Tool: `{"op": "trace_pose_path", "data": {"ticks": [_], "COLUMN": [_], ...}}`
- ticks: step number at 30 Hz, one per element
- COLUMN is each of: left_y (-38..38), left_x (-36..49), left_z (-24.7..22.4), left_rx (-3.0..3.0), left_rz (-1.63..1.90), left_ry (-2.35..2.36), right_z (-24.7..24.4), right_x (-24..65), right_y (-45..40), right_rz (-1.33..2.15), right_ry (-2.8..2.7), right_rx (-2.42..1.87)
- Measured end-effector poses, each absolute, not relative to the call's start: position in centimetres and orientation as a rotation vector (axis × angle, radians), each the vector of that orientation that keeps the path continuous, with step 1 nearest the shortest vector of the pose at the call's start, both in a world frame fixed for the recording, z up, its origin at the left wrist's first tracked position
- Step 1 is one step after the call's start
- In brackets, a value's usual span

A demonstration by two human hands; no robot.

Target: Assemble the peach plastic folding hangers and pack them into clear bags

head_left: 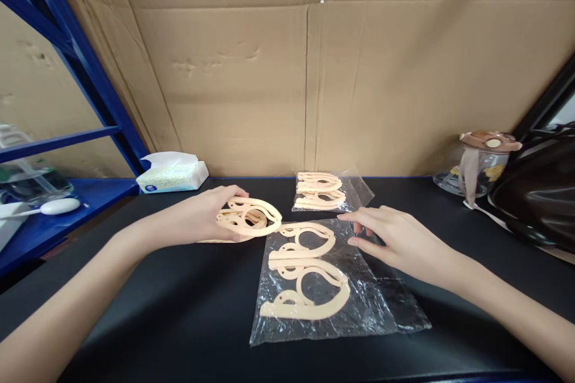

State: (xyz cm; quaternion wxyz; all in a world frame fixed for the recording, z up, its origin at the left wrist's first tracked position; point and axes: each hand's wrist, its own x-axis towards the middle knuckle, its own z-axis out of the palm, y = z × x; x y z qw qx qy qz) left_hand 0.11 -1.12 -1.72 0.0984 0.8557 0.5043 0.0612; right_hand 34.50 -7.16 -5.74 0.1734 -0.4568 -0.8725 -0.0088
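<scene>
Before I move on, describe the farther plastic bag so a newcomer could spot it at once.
Find the cardboard wall behind the black table. Near its foot, right of the tissue pack, lies a clear bag of cream pieces. It is the farther, smaller-looking of two such bags; the nearer bag spreads toward the viewer.

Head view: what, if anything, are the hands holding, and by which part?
The left hand holds cream pieces by their left end. The right hand is at the nearer clear bag; any grip cannot be told.
</scene>
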Motion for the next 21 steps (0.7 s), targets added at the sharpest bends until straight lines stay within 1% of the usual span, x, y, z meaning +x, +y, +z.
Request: {"op": "trace_pose_path", "data": {"ticks": [2, 4, 9, 11, 16, 21], "left_y": [-1.8, -2.8, -5.6, -6.2, -6.1, -5.7], "left_x": [1.5, 3.1, 6.0, 6.4, 6.0, 5.6], "left_z": [-2.3, -3.1, -5.0, -5.2, -5.3, -5.3], "left_rx": [2.603, 2.697, 2.885, 2.949, 3.099, 3.056], "left_rz": [0.301, 0.418, 0.47, 0.52, 0.688, 0.636], "left_ry": [1.391, 1.286, 0.962, 0.865, 0.851, 0.91], "right_z": [-5.8, -5.8, -5.9, -6.0, -6.1, -5.9], "right_x": [34.1, 33.6, 32.6, 32.4, 32.2, 32.0], "right_y": [-7.3, -7.5, -8.1, -8.2, -8.2, -8.1], "right_rz": [-0.002, 0.1, 0.63, 0.776, 0.986, 1.288], "right_ry": [-2.454, -2.418, -2.282, -2.255, -2.122, -1.969], "right_rx": [-1.271, -1.259, -1.167, -1.114, -1.077, -0.982]}}
